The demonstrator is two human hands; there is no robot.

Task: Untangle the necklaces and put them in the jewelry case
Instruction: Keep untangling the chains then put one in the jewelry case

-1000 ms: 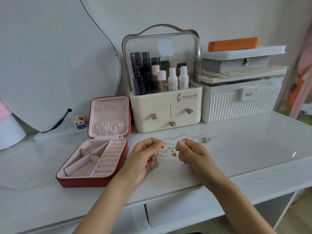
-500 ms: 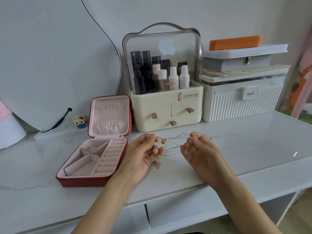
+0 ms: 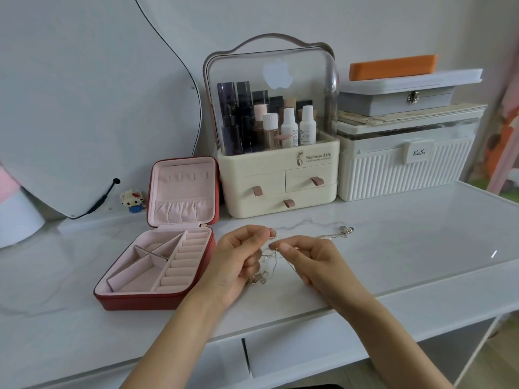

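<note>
I see both hands, left and right, fingers pinching tangled necklaces above counter; open case toward left edge.

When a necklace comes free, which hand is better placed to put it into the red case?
Probably the left hand. The open case lies directly beside it on its side, while the right hand would have to cross over the left. Both now pinch the tangled chains.

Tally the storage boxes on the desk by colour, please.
Red: 1, the open jewelry case
Cream: 1, the cosmetics organizer
White: 1, the ribbed box
Grey: 1, the latched box
Orange: 1, the flat case
Total: 5
</note>
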